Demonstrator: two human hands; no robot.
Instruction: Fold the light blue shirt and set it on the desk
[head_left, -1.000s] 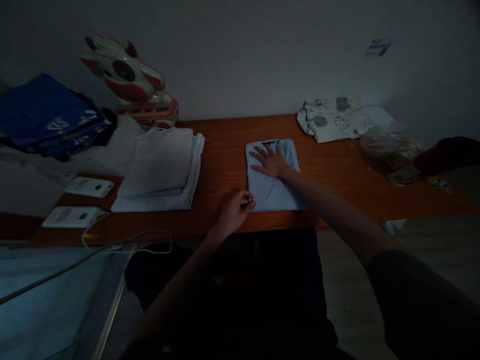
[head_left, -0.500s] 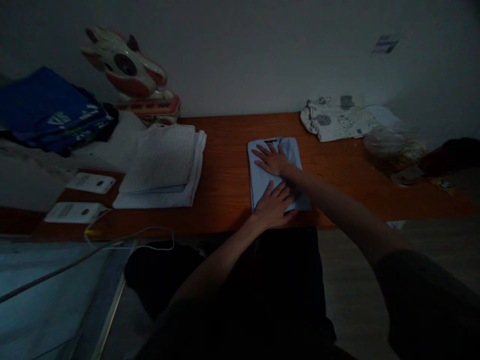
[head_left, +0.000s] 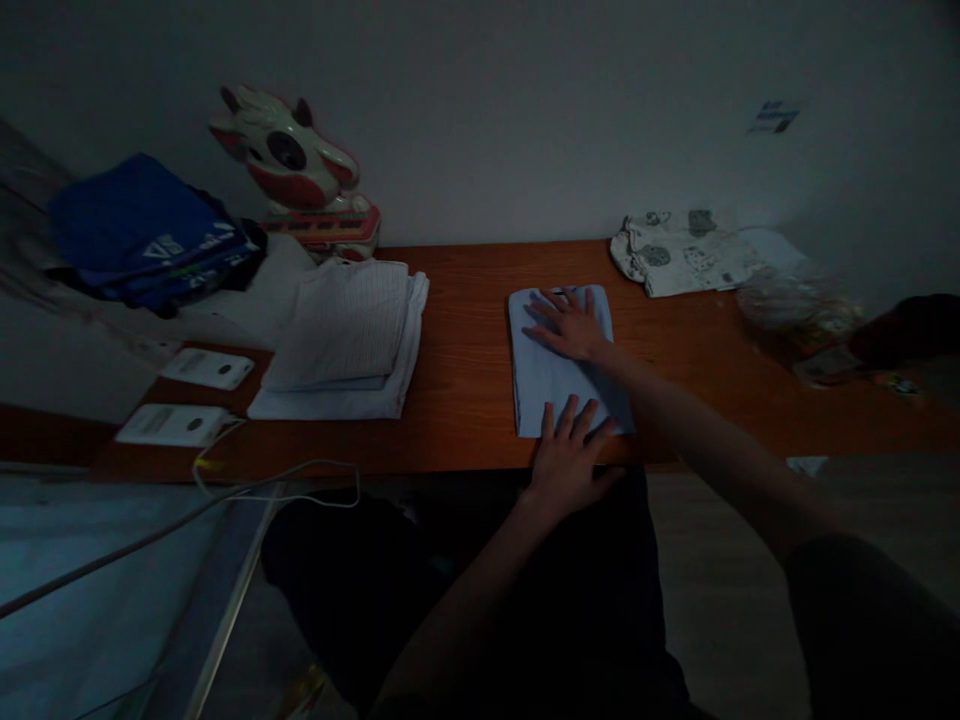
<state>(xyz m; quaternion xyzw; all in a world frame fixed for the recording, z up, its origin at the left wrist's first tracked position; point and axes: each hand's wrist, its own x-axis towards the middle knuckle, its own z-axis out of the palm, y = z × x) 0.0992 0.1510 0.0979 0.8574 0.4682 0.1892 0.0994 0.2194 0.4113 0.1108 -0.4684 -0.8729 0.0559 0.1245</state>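
A folded light blue shirt [head_left: 546,372] lies on the orange-brown wooden table [head_left: 465,370], its collar toward the wall. My right hand [head_left: 571,325] lies flat on the shirt's upper half, fingers spread. My left hand [head_left: 571,458] rests flat at the shirt's near edge by the table's front rim, fingers apart, tips on the cloth. Neither hand holds anything.
A stack of folded white clothes [head_left: 341,340] lies to the left. Behind it stand a cow-shaped toy [head_left: 289,160] and blue folded clothes [head_left: 150,235]. A patterned white garment [head_left: 682,250] and a plastic bag [head_left: 795,300] lie at the right. Two white devices [head_left: 176,425] with a cable sit at the left front.
My left hand moved from the shirt's lower left corner onto the shirt, then slid back to its near edge. My right hand stayed pressed on the upper half. The view shifted slightly.
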